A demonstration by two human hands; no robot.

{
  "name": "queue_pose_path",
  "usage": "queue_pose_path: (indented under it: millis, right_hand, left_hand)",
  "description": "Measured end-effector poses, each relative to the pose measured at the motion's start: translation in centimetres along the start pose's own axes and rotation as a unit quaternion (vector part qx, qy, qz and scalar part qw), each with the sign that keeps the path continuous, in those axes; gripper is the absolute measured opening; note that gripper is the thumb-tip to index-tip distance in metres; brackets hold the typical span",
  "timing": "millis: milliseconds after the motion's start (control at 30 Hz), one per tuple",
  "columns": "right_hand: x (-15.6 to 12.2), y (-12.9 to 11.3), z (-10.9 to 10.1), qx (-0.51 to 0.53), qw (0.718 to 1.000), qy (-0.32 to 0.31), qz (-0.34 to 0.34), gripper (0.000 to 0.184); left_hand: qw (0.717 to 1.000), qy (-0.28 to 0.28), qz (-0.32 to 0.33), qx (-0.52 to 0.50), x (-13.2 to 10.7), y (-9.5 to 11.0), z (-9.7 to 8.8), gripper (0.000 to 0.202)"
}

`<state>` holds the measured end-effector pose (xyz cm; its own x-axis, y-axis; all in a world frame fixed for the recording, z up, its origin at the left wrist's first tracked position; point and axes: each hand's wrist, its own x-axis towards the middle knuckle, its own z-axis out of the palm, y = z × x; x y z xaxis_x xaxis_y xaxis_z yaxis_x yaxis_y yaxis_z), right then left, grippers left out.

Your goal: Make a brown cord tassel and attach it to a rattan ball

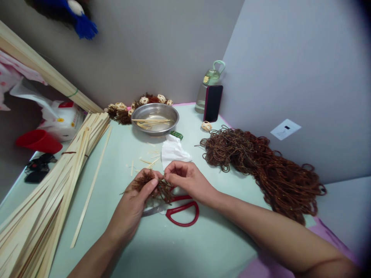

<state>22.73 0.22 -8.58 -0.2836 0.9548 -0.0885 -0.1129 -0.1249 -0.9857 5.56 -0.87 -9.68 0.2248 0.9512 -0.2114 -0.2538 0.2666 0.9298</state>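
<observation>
- Brown yarn tuft [142, 180] sits mid-counter [226, 243], held up in the hands; the clock directions below are taken from it, with 12 o'clock at the far wall.
- Left hand [130, 202]: thumb and curled fingers close on the tuft from 8 o'clock, strands poking out between them.
- Right hand [189, 179]: thumb and forefinger pinch together at the tuft's 3 o'clock edge, seemingly on a strand; exactly what lies between the tips is too small to tell.
- Loose strands could slip free if the left thumb eases; the cause would be many short ends under one narrow pinch.
- A hard tug by the right hand might pull a strand out or skew the bunch.
- Red-handled scissors [184, 224] lie at 4 o'clock, their blades partly hidden below the hands; a wrist dropping without a look could brush the metal.
- White tissue [174, 150] at 1 o'clock and pale scraps [152, 164] at 12 lie close enough for fibres to snag bits.
- Further out at 12, the steel bowl [156, 132] holds strips and what looks like water; a careless reach might tip it.
- Tangled brown skein [261, 166] sprawls at 3 o'clock, near the right forearm, so a sweeping elbow could drag its loops.
</observation>
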Motion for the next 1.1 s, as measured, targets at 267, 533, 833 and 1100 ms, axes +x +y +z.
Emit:
queue_pose_path:
  millis: [267, 533, 833, 1100]
  right_hand:
    - [-0.34, -0.55, 0.01, -0.015, 0.999, -0.018, -0.031, 0.025]
    - [-0.56, -0.66, -0.11, -0.106, 0.993, -0.035, -0.050, 0.027]
    - [-0.39, -0.11, 0.02, -0.106, 0.993, -0.026, -0.041, 0.012]
    - [-0.63, -0.23, -0.15, -0.124, 0.991, -0.057, -0.007, 0.019]
  left_hand:
    - [0.997, -0.064, -0.009, 0.050, -0.04, -0.46, -0.33, 0.016]
    - [0.996, -0.066, 0.008, 0.058, -0.01, -0.49, -0.51, 0.014]
    - [0.999, -0.005, -0.032, 0.010, 0.17, -0.35, -0.23, 0.014]
    - [0.999, -0.028, -0.019, 0.034, 0.09, -0.48, -0.31, 0.016]
